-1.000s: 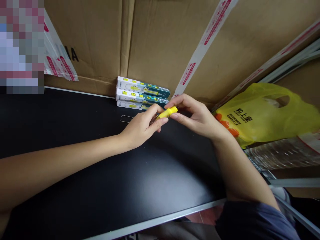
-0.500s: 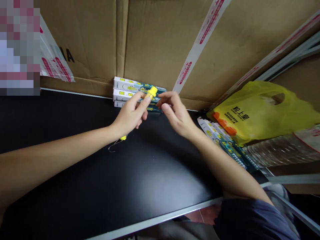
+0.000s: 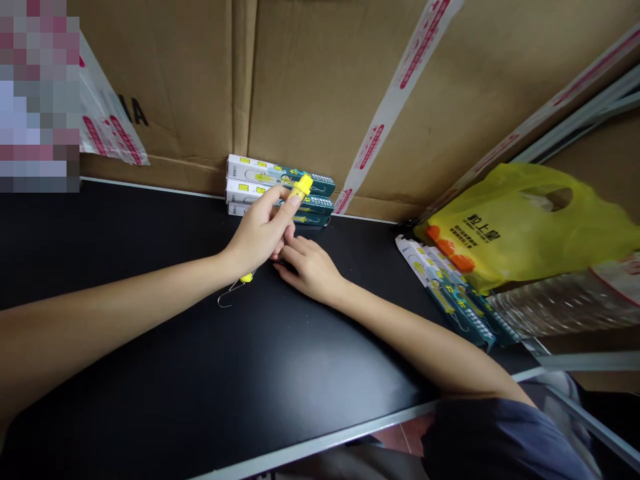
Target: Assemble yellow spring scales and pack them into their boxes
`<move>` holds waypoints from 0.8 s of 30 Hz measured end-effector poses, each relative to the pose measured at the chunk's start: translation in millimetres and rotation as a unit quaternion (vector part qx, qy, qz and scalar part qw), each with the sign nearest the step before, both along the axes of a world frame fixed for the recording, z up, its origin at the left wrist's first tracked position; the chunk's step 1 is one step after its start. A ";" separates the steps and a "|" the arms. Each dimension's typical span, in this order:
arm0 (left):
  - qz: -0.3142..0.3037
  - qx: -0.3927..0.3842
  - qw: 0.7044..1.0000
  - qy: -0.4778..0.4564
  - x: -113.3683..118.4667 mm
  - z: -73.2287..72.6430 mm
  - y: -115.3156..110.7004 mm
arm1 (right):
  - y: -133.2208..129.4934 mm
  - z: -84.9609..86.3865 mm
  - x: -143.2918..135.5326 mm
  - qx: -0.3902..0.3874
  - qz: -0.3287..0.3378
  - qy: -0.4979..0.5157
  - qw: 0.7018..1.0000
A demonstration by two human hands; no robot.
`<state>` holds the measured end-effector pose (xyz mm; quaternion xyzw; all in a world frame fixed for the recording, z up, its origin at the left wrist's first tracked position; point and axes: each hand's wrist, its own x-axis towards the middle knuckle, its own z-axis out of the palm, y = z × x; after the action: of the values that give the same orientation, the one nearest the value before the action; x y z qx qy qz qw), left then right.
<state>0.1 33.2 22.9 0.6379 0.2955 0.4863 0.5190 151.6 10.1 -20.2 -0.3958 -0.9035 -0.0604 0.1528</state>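
My left hand is closed around a slim tubular spring scale. The yellow cap of the spring scale sticks out above my thumb, and its lower yellow end with a bent wire hook shows below my palm. Most of the tube is hidden by the hand. My right hand is low over the table, its fingertips at the curled fingers of my left hand. Its thumb and fingers look apart, with nothing visible between them. Just behind is a stack of printed boxes picturing the same yellow tool.
More such boxes lie at the right, beside a yellow plastic bag with orange things in it and a clear ribbed plastic item. Large cardboard stands along the back of the black table.
My right hand has moved down and left, from beside the yellow cap to the lower fingers of my left hand. My left hand and the spring scale have hardly moved.
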 end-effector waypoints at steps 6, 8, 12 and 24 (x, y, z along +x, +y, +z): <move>-0.002 0.007 1.000 0.011 -0.7 -1.7 0.4 | -2.6 14.7 10.2 -0.060 -0.041 0.005 0.997; -0.002 0.007 1.000 0.014 -0.6 -2.0 0.2 | -2.2 23.9 13.2 -0.078 -0.050 -0.010 0.996; -0.011 0.000 1.000 0.017 0.0 -2.1 -0.8 | -6.2 42.2 15.8 -0.102 -0.102 -0.124 0.982; -0.131 -0.125 0.969 0.168 3.6 0.9 -25.6 | -11.0 45.4 18.3 -0.113 -0.180 -0.205 0.955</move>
<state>3.7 7.5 23.8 0.6734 0.3511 0.2594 0.5966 169.9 -0.9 25.3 -0.5453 -0.8304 -0.0645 -0.0951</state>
